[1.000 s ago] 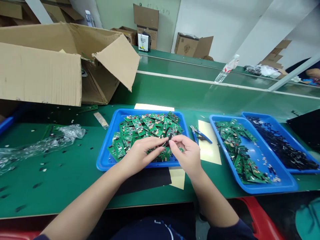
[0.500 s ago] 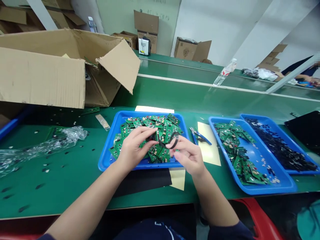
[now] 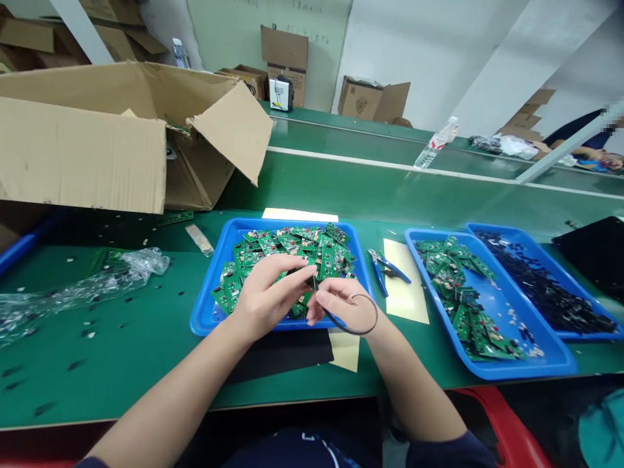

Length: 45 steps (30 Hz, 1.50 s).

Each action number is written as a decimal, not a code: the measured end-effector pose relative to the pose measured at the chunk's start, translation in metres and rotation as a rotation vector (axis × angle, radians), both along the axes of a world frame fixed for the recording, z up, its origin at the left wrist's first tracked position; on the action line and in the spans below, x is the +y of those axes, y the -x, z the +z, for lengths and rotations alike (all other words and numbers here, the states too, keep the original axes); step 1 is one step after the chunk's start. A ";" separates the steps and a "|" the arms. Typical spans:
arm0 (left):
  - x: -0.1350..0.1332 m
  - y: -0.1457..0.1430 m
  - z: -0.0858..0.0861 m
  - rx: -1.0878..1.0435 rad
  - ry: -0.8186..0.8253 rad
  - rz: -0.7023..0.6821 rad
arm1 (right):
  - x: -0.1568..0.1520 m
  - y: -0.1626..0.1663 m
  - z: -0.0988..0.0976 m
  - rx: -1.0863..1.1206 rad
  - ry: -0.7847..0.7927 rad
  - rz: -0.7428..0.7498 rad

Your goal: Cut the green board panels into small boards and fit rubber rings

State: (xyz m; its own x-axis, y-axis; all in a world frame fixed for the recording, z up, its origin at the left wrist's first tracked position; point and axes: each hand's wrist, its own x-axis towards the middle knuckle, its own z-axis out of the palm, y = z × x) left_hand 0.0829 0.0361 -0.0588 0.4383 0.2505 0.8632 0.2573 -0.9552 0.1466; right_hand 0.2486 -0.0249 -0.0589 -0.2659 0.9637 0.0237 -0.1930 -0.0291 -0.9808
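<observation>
My left hand [image 3: 273,292] is closed over the middle of a blue tray [image 3: 205,311], pinching what looks like a small circuit board, mostly hidden by the fingers. Close beside it, my right hand [image 3: 344,302] pinches a thin black strip [image 3: 376,315]. The strip curves in a loop around the outside of that hand, and its other end runs to the left fingertips. Green circuit boards [image 3: 334,250] lie heaped in the tray beneath both hands.
Blue-handled cutters [image 3: 377,273] lie right of the tray, partly on yellow paper [image 3: 407,292]. Further right, one blue tray [image 3: 507,305] holds boards and another [image 3: 604,333] black parts. A large cardboard box [image 3: 82,153] stands at left; clear plastic wrap [image 3: 146,263] lies below it.
My right hand has moved left and turned, coming up close to the left fingertips. The black strip now loops out to the right, around the hand. My left hand has barely shifted.
</observation>
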 end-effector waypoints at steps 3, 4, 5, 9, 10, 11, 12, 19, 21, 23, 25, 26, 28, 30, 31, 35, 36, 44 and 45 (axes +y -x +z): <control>0.001 0.000 0.000 -0.020 0.069 0.013 | -0.003 0.002 0.004 0.059 0.039 -0.011; 0.001 0.001 0.001 -0.026 0.098 0.008 | -0.002 0.002 0.004 0.088 0.063 0.007; 0.000 0.001 0.001 -0.028 0.127 -0.001 | -0.001 0.001 0.004 0.115 0.089 0.031; 0.000 0.001 0.003 -0.009 0.239 -0.103 | 0.003 -0.001 0.001 0.137 0.173 0.105; 0.000 0.001 0.003 -0.004 0.270 -0.134 | 0.004 -0.001 0.001 0.124 0.180 0.111; 0.000 0.000 0.003 -0.003 0.305 -0.164 | 0.003 -0.002 0.001 0.107 0.180 0.106; -0.001 0.000 0.004 -0.004 0.345 -0.191 | 0.003 -0.002 0.001 0.088 0.174 0.092; -0.004 -0.003 0.004 -0.045 0.489 -0.163 | -0.007 -0.004 0.004 0.036 0.026 0.007; -0.004 -0.003 0.003 -0.033 0.384 -0.122 | -0.009 -0.003 0.005 0.056 -0.012 -0.012; -0.003 -0.003 0.004 -0.033 0.317 -0.102 | -0.010 -0.002 0.005 0.068 -0.010 -0.020; -0.003 -0.003 0.005 -0.035 0.309 -0.099 | -0.008 -0.001 0.005 0.068 0.025 -0.005; -0.003 -0.003 0.005 -0.037 0.322 -0.108 | -0.007 -0.001 0.004 0.070 0.050 0.008; -0.003 -0.003 0.007 -0.042 0.366 -0.153 | -0.005 -0.001 0.002 0.088 0.106 0.043; -0.003 -0.002 0.008 -0.041 0.433 -0.214 | -0.002 -0.001 0.001 0.101 0.164 0.094; -0.004 -0.002 0.009 -0.041 0.474 -0.244 | -0.001 -0.002 0.001 0.093 0.182 0.113; -0.008 -0.001 0.010 -0.051 0.722 -0.358 | -0.002 -0.005 0.002 -0.075 0.062 0.052; -0.009 -0.001 0.011 -0.058 0.798 -0.379 | -0.002 -0.007 0.003 -0.152 -0.007 -0.002; -0.008 0.000 0.020 -0.055 1.121 -0.434 | -0.001 -0.018 0.004 -0.545 -0.457 -0.355; -0.007 -0.001 0.019 -0.075 1.137 -0.458 | -0.001 -0.018 0.004 -0.569 -0.498 -0.362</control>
